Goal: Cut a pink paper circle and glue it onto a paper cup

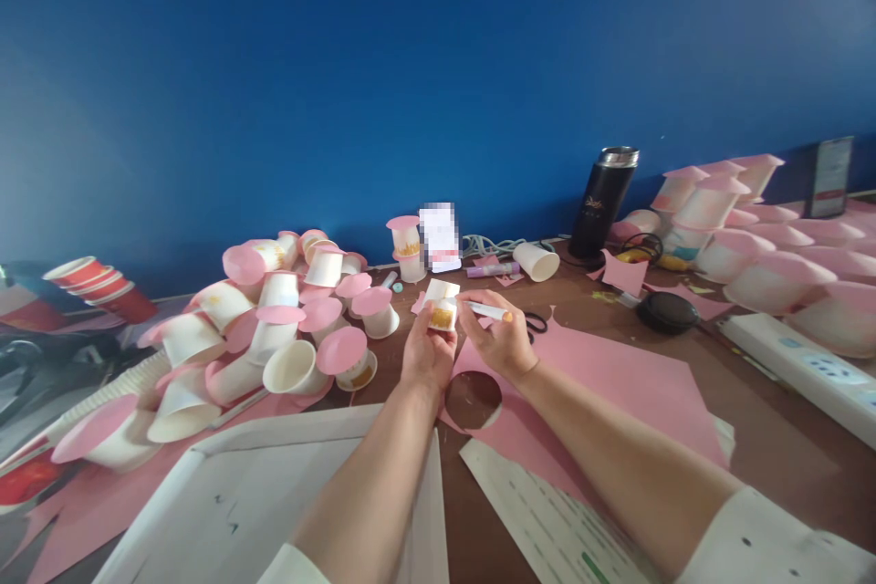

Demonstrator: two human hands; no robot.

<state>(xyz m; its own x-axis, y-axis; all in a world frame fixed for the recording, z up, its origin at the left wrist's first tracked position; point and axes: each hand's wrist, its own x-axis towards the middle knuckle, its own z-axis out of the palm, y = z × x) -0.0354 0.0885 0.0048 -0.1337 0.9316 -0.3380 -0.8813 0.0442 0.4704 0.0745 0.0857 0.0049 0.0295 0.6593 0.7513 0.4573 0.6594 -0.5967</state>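
My left hand (428, 358) is closed round a small white paper cup (442, 294), which carries a patch of yellow colouring. A white marker (487, 310) with an orange-yellow end is pinched in my right hand (503, 342), just right of the cup. Its tip is too small to make out, so whether it touches the cup I cannot tell. Under my right forearm lies a pink paper sheet (616, 383) with a round hole cut in it. Black scissors (537, 323) show partly behind my right hand.
Several white cups with pink paper discs (342, 350) crowd the left side, and more pink-topped cups (780, 278) stand at right. A black bottle (603, 201), a lying cup (537, 262), a purple marker (493, 270) and a power strip (808, 370) are around. A white box lid (274, 493) lies in front.
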